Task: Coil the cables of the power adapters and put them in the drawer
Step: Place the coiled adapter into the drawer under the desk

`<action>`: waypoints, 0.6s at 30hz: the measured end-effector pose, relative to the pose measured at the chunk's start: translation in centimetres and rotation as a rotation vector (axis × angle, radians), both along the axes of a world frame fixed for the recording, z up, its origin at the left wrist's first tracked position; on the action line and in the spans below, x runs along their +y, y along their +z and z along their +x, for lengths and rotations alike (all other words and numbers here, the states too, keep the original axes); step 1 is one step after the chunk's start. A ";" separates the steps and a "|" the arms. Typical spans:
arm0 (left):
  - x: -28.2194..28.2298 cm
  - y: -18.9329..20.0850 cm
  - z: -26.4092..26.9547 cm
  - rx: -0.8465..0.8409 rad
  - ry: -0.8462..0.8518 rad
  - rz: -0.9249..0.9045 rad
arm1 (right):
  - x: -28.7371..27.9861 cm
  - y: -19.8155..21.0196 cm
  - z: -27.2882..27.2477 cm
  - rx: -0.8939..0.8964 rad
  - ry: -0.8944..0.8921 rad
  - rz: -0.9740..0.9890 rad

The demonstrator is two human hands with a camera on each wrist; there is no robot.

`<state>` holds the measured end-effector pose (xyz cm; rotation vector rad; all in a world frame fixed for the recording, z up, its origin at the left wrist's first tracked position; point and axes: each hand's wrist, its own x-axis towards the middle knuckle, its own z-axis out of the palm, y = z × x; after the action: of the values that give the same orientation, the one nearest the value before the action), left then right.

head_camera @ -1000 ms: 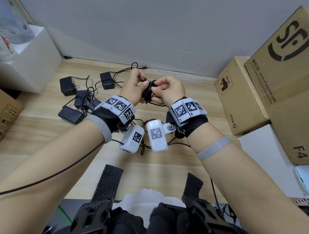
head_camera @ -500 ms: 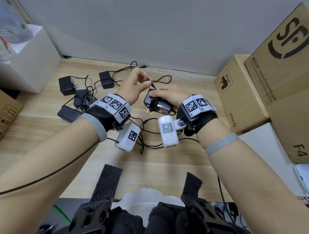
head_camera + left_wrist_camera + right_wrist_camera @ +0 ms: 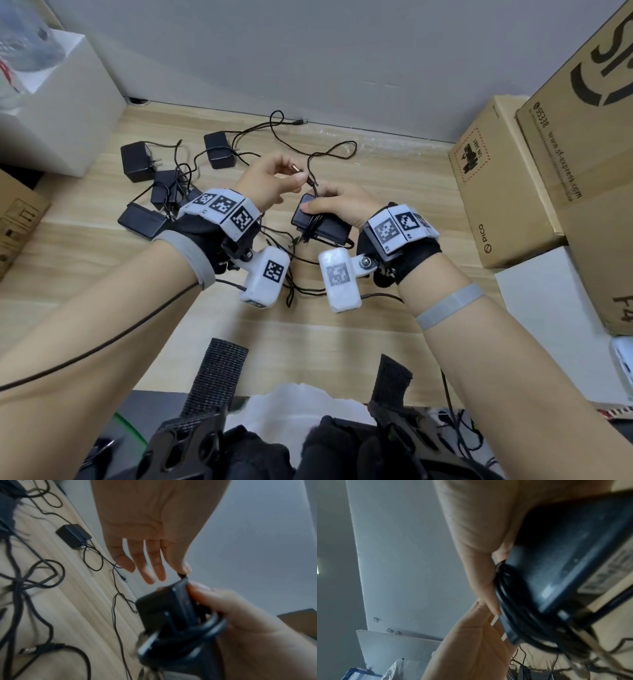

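My right hand [image 3: 337, 205] grips a black power adapter [image 3: 320, 222] above the wooden table [image 3: 376, 192], with its black cable wound several times round the body [image 3: 513, 601]. The left hand [image 3: 296, 176] pinches the free end of that cable [image 3: 310, 181] between thumb and forefinger, just above the adapter; its other fingers are spread straight [image 3: 147, 563]. The adapter's plug prongs point toward me and down. Several more black adapters [image 3: 137, 161] [image 3: 219, 149] [image 3: 142, 221] lie at the left with tangled cables. No drawer is in view.
A thin loose cable [image 3: 334, 150] loops across the table near the grey wall. Cardboard boxes [image 3: 503, 181] [image 3: 599, 154] stand along the right side. A white box [image 3: 61, 102] stands at the back left, and another carton [image 3: 17, 219] at the left edge.
Both hands were bunched together on the coil. The right hand has since lowered and turned the adapter flat, and the left hand has drawn the cable's end out and up.
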<state>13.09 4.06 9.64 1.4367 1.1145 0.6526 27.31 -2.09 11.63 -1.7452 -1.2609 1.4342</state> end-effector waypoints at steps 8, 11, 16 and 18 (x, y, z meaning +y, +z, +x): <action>-3.6 -2.5 -2.7 -0.059 0.081 -0.391 | 0.6 -3.8 -2.6 0.347 -0.269 -0.074; -5.1 -3.6 -4.5 -0.071 0.103 -0.418 | 0.5 -5.1 -3.9 0.411 -0.221 -0.185; -8.2 -5.6 -9.4 -0.070 0.265 -0.486 | -0.2 -7.6 -7.6 0.405 0.064 -0.357; -10.0 -6.3 -11.8 -0.110 0.364 -0.506 | -1.0 -7.6 -9.7 0.297 0.171 -0.377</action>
<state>1.32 -5.98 3.29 0.7667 1.3500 0.6338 17.62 -3.06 3.99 -1.5959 -1.0496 2.0542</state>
